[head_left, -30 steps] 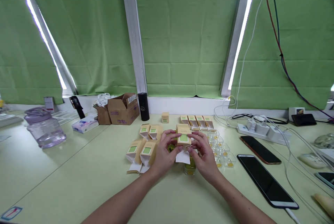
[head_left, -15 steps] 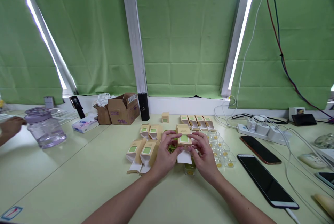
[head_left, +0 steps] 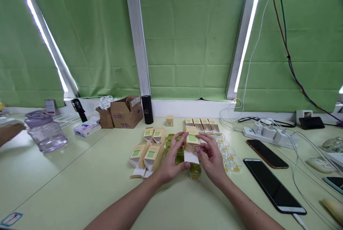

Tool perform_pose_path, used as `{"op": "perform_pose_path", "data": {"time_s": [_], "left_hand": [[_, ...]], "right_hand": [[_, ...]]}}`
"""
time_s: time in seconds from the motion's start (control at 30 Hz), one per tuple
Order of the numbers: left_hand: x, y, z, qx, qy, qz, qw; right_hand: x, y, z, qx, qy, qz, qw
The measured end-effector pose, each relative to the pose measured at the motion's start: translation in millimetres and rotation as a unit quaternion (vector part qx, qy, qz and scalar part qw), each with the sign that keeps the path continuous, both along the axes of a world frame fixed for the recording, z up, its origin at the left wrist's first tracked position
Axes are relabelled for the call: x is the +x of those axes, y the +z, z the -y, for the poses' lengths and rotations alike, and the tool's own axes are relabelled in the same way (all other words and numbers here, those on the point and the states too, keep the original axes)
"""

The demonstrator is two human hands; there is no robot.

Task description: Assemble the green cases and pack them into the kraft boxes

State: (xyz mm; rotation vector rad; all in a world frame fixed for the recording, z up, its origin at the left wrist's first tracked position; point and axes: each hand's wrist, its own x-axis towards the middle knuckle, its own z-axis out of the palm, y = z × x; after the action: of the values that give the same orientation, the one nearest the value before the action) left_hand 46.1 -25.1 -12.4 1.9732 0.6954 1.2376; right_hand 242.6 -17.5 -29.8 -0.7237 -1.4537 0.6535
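Observation:
My right hand grips a small tan carton with a green label, tilted, its white flap hanging open below. My left hand curls around a small green jar just left of the carton, index finger up against the carton's side. A second green jar stands on the table under the flap. More green jars show behind my left fingers.
Open tan cartons lie to the left and a row at the back. Clear cups sit on the right, then two phones, a power strip and cables. Cardboard box, purple jug. Another person's hand is far left.
The carton has shifted right and up into my right hand alone. My left hand dropped onto the green jar. The other person's hand drew back from the jug.

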Motion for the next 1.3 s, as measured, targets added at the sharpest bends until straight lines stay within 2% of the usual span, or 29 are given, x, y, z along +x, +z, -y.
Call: {"op": "perform_pose_path", "data": {"time_s": [0.17,0.57,0.83,1.3], "left_hand": [[2.3,-2.6,-1.0,0.004,0.009,-0.013,1.0],[5.7,0.1,0.8,-0.006,0.05,0.057,0.997],[7.5,-0.6,1.4,-0.059,0.036,0.11,0.991],[8.0,0.7,1.5,-0.066,0.052,0.119,0.989]], "right_hand": [[-0.8,-1.0,-0.3,-0.005,0.002,-0.005,1.0],[0.0,0.3,4.3,0.007,0.048,0.022,0.999],[0.7,-0.8,6.1,0.01,0.073,0.036,0.997],[0.6,-0.5,7.8,0.034,0.076,0.051,0.995]]}}
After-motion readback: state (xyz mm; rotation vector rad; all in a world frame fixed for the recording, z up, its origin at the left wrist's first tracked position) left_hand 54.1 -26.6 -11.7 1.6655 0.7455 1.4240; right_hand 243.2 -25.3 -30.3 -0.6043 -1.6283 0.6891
